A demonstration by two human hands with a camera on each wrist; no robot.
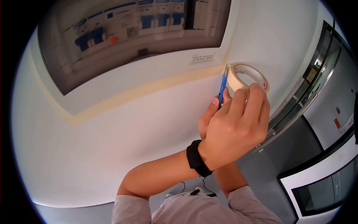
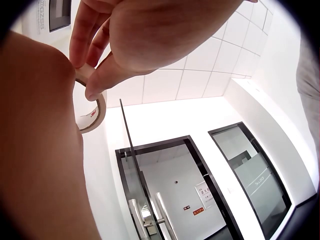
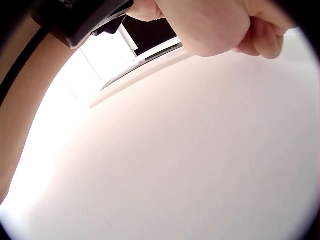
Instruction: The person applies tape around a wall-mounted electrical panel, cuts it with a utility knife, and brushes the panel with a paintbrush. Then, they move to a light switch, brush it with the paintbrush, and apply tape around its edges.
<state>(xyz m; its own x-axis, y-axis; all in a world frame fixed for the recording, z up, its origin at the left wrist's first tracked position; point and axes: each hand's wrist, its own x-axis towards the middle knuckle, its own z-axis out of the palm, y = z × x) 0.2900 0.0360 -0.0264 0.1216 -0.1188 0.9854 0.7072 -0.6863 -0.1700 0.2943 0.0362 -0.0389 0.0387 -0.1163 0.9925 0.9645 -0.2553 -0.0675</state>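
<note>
My left hand [image 1: 238,125] grips a roll of masking tape [image 1: 232,77], its fingers bent over the roll's near side. The left wrist view shows the thumb and fingers pinching the cream ring [image 2: 101,114]. Crossed beneath the left wrist, my right hand [image 1: 207,118] holds a slim blue cutter knife [image 1: 223,85]. The knife's tip points up at the lower right corner of a wall-mounted breaker box [image 1: 149,67], right beside the roll. A strip of masking tape [image 1: 149,89] runs along the box's lower edge. In the right wrist view, my right hand [image 3: 215,25] shows only partly; the knife is hidden.
Breakers with blue switches [image 1: 147,21] sit behind the box's dark window. White wall [image 1: 130,138] surrounds the box. To the right is a glass door with long metal handles [image 1: 298,112]. A black band [image 1: 198,158] circles my left wrist.
</note>
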